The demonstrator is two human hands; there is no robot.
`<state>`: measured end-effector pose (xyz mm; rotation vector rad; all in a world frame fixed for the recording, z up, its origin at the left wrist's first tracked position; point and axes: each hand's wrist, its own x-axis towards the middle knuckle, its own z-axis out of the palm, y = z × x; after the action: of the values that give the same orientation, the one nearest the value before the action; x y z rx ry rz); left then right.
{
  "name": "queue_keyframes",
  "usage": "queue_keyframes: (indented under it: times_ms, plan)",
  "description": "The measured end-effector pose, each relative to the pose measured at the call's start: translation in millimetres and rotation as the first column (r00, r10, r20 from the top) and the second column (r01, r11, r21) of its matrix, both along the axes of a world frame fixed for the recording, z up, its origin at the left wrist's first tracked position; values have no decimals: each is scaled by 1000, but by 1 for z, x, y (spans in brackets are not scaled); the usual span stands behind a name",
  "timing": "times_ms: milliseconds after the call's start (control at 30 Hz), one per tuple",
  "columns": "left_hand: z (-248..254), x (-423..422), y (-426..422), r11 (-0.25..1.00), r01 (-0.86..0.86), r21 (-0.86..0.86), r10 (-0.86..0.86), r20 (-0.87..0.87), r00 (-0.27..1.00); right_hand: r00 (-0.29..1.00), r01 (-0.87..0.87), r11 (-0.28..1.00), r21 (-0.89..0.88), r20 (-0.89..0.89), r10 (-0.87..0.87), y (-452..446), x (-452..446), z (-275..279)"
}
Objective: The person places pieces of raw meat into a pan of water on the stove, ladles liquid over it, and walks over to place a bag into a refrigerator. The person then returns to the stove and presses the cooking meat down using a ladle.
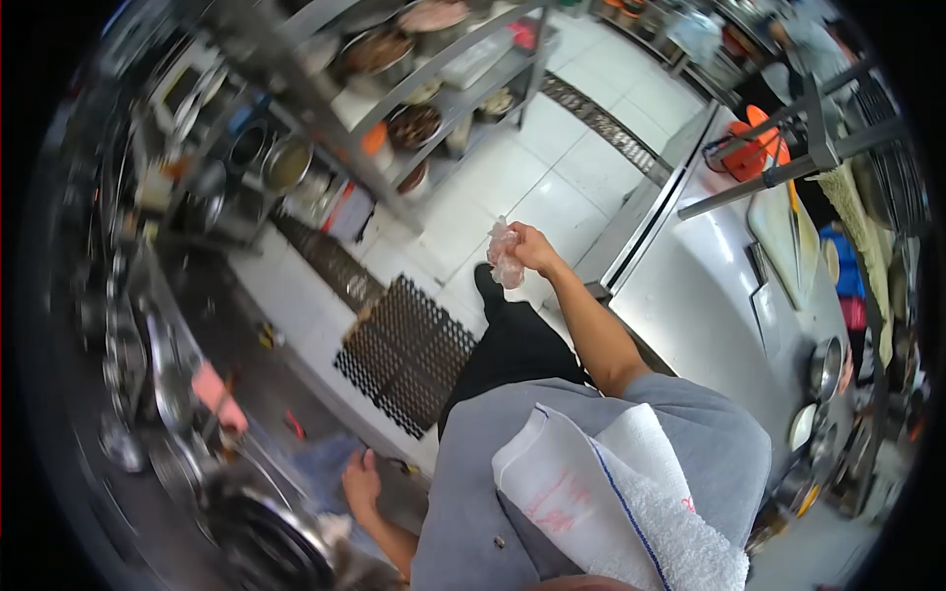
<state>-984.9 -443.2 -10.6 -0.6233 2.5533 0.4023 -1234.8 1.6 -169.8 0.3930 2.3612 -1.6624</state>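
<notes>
My right hand (533, 249) is closed around a crumpled, see-through plastic bag (506, 258), held out in front of me above the tiled floor. Whatever the bag contains, if anything, I cannot make out; it looks slightly pinkish. Low on the left, my left hand (362, 482) hangs beside the cooking range, fingers loosely apart and nothing visible in them. A blue-grey cloth (330, 471) lies close behind that hand. Over my grey shirt hangs a white towel (576, 483) with a blue stripe and red marks.
To the right runs a steel counter (680, 281) with a cutting board (783, 241) and an orange container (741, 153). Metal shelves (463, 98) with food bowls stand ahead. A black perforated mat (409, 355) lies on the floor. A wok (261, 542) sits at lower left.
</notes>
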Motion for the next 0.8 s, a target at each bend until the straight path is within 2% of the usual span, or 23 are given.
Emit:
queue_keyframes:
  times_ms: [33,67,100,133,167,200,233,267,300,333,367,400,433,467,500,533,600,633,700,733,800]
  plan:
    - [5,-34,-1,998,-31,-59,35,73,997,999,47,999,-5,-11,-47,23,-20,-3]
    - [8,-65,3,998,5,-65,-1,62,998,981,183,981,58,48,-186,45,-40,-6]
    - [11,-93,7,998,-34,-61,34,11,999,943,303,945,122,103,-315,67,-60,-10]
    - [14,-123,13,996,-73,-57,71,-41,997,936,330,938,105,97,-340,97,-86,-22]
    - [7,-144,16,996,-52,-69,48,-57,997,900,418,893,167,61,-432,131,-115,-42]
    - [-7,-156,16,997,-70,-26,64,-177,982,858,496,840,222,25,-513,155,-144,-54]
    - [-22,-164,14,996,-85,22,88,-290,953,816,555,794,248,25,-578,174,-170,-28]
    - [-40,-170,10,998,-66,17,68,-202,977,813,553,748,367,-41,-581,208,-205,-42]
    - [-57,-165,-2,999,-49,7,50,-100,994,775,596,745,298,28,-631,234,-234,-23]
    - [-72,-158,-14,998,7,60,-10,52,999,765,613,689,386,-74,-639,269,-273,-40]
    - [-94,-148,-30,990,53,128,-77,195,978,788,584,698,413,-84,-610,300,-309,-33]
    - [-124,-124,-57,924,-229,307,140,285,948,814,560,668,490,-176,-553,330,-346,-30]
    - [-143,-110,-73,766,-504,399,350,398,848,835,528,618,583,-222,-504,341,-374,4]
    - [-129,-113,-65,852,-397,342,279,345,896,862,496,598,630,-270,-430,358,-406,22]
    - [-119,-121,-52,964,-175,200,114,286,952,859,508,598,620,-315,-403,375,-439,30]
    - [-114,-129,-46,989,-81,124,44,280,959,863,506,625,595,-347,-367,384,-468,49]
    - [-112,-145,-38,997,-6,78,-16,281,960,861,483,747,457,-403,-310,398,-517,73]
    - [-112,-152,-37,997,29,64,-46,276,960,859,489,746,452,-401,-319,405,-539,69]
    - [-116,-164,-39,988,146,41,-152,274,950,650,679,539,499,-750,-123,416,-563,60]
    - [-119,-171,-44,969,246,22,-243,272,931,654,684,527,504,-743,-139,412,-556,59]
    - [-129,-187,-55,882,470,-27,-448,256,857,774,624,586,517,-514,-370,395,-533,64]
